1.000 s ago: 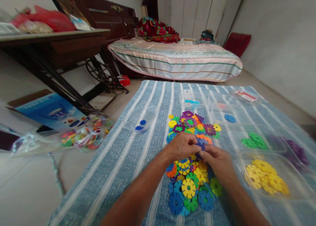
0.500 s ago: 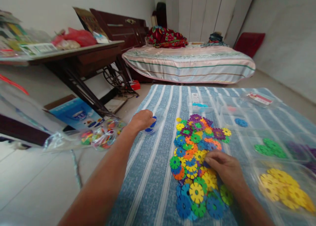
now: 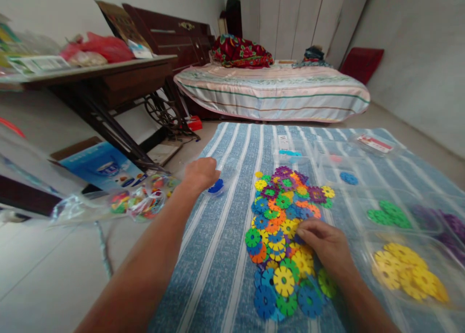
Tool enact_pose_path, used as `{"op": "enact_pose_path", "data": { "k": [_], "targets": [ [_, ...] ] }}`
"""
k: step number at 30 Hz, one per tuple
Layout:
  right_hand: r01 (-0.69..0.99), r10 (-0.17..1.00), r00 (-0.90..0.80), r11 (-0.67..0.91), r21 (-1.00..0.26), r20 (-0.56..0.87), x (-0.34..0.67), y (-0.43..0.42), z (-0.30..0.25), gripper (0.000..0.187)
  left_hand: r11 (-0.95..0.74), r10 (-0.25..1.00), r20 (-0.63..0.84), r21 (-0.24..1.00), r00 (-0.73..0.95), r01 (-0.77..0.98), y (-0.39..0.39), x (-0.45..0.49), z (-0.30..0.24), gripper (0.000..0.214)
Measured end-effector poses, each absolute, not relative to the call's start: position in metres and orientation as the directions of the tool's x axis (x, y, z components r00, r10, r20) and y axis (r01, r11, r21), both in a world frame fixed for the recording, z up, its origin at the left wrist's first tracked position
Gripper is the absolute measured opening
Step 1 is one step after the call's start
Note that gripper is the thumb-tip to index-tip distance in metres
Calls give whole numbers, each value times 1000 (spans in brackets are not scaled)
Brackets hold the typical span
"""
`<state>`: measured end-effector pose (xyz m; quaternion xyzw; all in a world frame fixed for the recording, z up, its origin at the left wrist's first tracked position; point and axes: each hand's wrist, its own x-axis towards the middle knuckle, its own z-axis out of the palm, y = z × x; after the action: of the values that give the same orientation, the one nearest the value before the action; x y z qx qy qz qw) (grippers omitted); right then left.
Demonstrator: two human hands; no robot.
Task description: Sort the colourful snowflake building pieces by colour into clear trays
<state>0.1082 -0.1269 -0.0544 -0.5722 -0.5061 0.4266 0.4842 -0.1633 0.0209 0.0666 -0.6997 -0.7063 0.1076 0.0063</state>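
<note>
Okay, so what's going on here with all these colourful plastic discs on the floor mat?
A person is working with both bare hands over a blue striped mat. The left hand reaches to a small clear container holding dark blue discs at the mat's left side. The right hand has its fingertips on a mixed-colour pile of discs in the middle. To the right, green discs, yellow discs and purple discs lie apart in clear trays.

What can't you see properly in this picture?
Head view:
- The left hand hides its own fingertips, so whether it holds a blue disc is unclear.
- The right hand covers part of the pile.
- Purple discs: blurred, cut by the right edge.
- Card: print too small to read.
</note>
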Motion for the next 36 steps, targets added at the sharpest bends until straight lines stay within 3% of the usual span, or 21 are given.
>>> {"op": "enact_pose_path", "data": {
  "k": [3, 6, 8, 13, 19, 24, 28, 32, 34, 36],
  "targets": [
    [77, 978, 205, -57, -995, -40, 106, -126, -52, 24, -201, 978, -46, 58, 204, 978, -6, -142, 71, 27],
    [-14, 959, 275, -67, -998, -68, 104, -125, -51, 28, -429, 872, -73, 361, 484, 828, -40, -110, 60, 21],
    [-39, 954, 292, -54, -998, -63, 104, -125, -51, 28, -484, 806, -85, 475, 586, 735, -60, -88, 46, 17],
    [-84, 948, 312, -33, -996, -57, 104, -126, -51, 30, -410, 798, -113, 617, 592, 671, -90, -47, 10, 18],
    [-89, 955, 292, -30, -996, -55, 104, -128, -50, 30, -293, 857, -115, 693, 502, 659, -94, -37, -1, 18],
    [129, 909, 411, 24, -991, 76, 114, -126, -54, 28, -315, 899, -61, 600, 435, 735, -67, -72, 35, 22],
    [387, 837, 474, 80, -919, 273, 125, -124, -58, 24, -264, 958, -47, 243, 283, 934, -30, -118, 71, 23],
    [435, 824, 462, 111, -893, 328, 129, -120, -64, 24, -140, 988, -84, -121, 131, 983, 1, -156, 87, 25],
    [423, 820, 474, 107, -900, 320, 130, -118, -68, 24, -125, 985, -137, -175, 102, 977, 11, -169, 86, 24],
    [397, 818, 493, 93, -913, 298, 132, -116, -73, 25, -157, 973, -189, -130, 131, 979, 17, -178, 81, 23]
  ]
}}
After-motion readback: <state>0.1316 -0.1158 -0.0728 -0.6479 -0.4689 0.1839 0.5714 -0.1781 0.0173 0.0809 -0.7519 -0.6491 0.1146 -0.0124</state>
